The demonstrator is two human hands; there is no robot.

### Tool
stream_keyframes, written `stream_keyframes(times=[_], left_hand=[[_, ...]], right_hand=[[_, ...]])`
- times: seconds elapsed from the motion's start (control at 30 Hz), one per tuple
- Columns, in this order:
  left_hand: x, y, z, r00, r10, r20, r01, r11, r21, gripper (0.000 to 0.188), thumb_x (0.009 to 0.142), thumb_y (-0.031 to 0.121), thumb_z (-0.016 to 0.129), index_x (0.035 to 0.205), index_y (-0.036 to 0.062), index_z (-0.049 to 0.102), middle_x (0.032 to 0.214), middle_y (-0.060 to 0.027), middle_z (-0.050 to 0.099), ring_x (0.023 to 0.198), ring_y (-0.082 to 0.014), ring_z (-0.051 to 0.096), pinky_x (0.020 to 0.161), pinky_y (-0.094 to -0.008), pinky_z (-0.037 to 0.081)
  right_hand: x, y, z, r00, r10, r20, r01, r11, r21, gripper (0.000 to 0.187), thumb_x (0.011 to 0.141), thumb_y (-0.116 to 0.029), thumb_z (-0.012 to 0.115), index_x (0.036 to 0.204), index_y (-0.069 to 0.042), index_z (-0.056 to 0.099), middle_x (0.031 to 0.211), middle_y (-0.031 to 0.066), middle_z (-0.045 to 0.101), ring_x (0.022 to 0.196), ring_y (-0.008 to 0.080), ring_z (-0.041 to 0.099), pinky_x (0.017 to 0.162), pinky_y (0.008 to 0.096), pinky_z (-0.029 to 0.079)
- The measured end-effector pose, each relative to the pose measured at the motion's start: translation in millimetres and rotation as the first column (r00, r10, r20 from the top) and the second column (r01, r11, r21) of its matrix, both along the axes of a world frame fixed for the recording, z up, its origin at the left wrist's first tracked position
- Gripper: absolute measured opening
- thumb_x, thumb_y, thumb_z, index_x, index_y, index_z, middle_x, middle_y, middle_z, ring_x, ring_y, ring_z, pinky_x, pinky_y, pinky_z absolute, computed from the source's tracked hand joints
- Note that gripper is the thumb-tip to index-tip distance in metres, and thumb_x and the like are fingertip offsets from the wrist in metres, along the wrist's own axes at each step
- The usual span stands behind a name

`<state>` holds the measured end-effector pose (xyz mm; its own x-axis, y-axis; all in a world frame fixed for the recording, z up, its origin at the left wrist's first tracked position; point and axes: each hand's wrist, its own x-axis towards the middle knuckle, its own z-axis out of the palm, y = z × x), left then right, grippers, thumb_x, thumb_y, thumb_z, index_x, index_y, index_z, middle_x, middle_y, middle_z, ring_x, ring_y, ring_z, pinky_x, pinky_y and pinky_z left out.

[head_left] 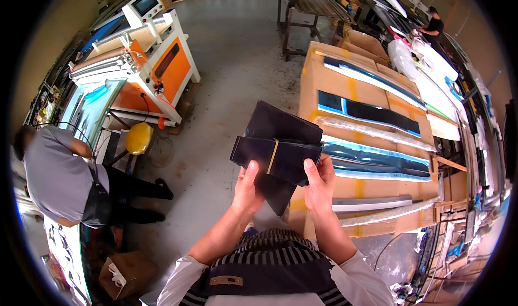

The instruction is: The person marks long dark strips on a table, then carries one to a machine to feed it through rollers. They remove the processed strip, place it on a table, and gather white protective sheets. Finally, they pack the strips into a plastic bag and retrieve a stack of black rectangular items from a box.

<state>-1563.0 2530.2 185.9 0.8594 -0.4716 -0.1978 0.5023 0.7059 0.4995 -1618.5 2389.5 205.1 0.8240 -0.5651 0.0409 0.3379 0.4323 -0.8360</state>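
Note:
Between my two hands is a bundle of dark, glossy flat sheets (pixel 249 150), held out in front of my waist. A tan rubber band (pixel 272 157) runs round its middle. More dark sheets (pixel 280 122) lie crosswise under the banded stack, sticking out beyond it at the far side and toward me. My left hand (pixel 248 190) grips the left part with its thumb on top. On the right end, my right hand (pixel 320 184) has its thumb on the front edge and its fingers behind. Most fingers of the left hand are hidden beneath the sheets.
Cardboard (pixel 367 195) at right carries long blue-edged dark strips (pixel 377 159) and bubble wrap (pixel 377 132). An orange and white machine (pixel 181 69) stands far left. A person in grey (pixel 65 171) works at left near a yellow stool (pixel 139 139). An open carton (pixel 129 273) sits lower left.

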Motion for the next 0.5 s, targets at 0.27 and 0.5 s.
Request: stream_keyframes(times=[0.27,0.5], left_hand=[[83,55,0,0.996,0.067,0.064,-0.07,0.997,0.044,0.047,0.089,0.029,0.064,0.128,0.0109,0.045,0.122,-0.0057,0.056,0.11,-0.021,0.056,0.096,-0.0383,0.046],[172,46,-9,0.99,-0.016,0.141,0.005,0.997,0.075,0.046,0.086,0.03,0.068,0.123,0.0097,0.051,0.119,-0.0038,0.059,0.108,-0.0188,0.057,0.094,-0.0359,0.047]], right_hand=[[79,45,13,0.978,0.11,-0.178,-0.131,0.985,-0.111,0.024,0.085,-0.01,0.07,0.099,-0.001,0.053,0.093,0.004,0.06,0.082,0.0081,0.055,0.077,0.0225,0.045],[155,31,4,0.973,0.16,-0.166,-0.163,0.987,-0.009,0.03,0.086,-0.013,0.069,0.111,-0.002,0.059,0.097,0.0021,0.064,0.088,0.0077,0.058,0.075,0.0221,0.046]])
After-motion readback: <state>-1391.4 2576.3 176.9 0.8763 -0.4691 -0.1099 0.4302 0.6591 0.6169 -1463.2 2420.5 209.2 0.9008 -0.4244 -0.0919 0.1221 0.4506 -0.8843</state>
